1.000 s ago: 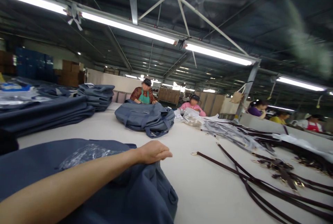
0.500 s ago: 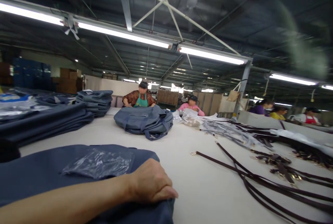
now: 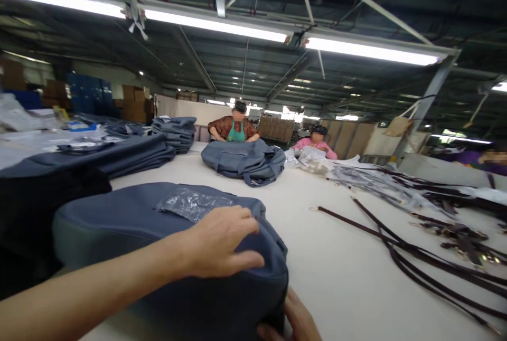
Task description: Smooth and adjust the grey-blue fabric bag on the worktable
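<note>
Fingers (image 3: 241, 225) of left hand (image 3: 222, 243) splayed flat atop blue bag (image 3: 119, 219).

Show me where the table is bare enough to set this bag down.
The widest bare stretch of the white table lies between the blue bag under the left hand and the dark straps. A second patch runs ahead, up to the far blue bag. The right side is crowded with straps and clear wrappers; the left with stacked blue bags.

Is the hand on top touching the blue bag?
Touching. The head view shows the left hand lying flat on top of the blue bag, fingers spread and pressing on the fabric with no gap.
</note>
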A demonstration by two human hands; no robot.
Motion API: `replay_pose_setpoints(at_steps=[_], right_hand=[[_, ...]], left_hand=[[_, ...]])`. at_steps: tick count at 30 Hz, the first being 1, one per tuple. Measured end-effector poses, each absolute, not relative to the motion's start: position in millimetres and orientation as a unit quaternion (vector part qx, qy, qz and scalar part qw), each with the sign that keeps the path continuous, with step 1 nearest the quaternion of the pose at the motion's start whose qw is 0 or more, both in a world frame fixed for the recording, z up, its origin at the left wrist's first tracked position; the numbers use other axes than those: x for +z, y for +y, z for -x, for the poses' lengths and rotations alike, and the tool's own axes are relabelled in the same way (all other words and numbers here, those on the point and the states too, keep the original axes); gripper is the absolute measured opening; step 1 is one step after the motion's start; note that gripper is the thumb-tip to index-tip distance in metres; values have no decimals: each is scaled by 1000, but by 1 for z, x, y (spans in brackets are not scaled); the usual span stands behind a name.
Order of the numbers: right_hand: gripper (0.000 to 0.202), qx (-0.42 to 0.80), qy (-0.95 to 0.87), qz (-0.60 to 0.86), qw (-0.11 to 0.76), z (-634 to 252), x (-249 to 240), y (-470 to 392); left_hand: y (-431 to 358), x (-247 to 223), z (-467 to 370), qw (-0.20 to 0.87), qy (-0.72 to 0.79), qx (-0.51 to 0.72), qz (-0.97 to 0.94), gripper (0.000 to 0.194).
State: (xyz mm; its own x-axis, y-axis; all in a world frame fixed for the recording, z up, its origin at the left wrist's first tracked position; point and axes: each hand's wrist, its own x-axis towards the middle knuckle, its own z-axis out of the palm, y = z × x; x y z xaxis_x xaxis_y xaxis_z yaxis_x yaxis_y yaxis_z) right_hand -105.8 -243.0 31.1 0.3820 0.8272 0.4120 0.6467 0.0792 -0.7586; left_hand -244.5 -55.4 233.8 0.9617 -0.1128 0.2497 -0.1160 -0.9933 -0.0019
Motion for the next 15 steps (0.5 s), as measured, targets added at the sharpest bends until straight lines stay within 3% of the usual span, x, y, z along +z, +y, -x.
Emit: replay_pose_setpoints(at_steps=[3, 6, 10, 15], right_hand=[[80, 102, -551, 675, 480, 112, 40, -248], [100, 117, -533, 670, 503, 121, 39, -251], [74, 156, -489, 699, 498, 126, 25, -249], [31, 102, -486, 755, 428, 112, 5, -243]], left_hand=[[-69, 215, 279, 5, 2, 22, -1000, 45], [-75, 189, 284, 10, 17, 22, -1000, 63], [-63, 165, 268, -57, -31, 109, -992, 46], [-30, 128, 255, -139, -141, 311, -930, 26]])
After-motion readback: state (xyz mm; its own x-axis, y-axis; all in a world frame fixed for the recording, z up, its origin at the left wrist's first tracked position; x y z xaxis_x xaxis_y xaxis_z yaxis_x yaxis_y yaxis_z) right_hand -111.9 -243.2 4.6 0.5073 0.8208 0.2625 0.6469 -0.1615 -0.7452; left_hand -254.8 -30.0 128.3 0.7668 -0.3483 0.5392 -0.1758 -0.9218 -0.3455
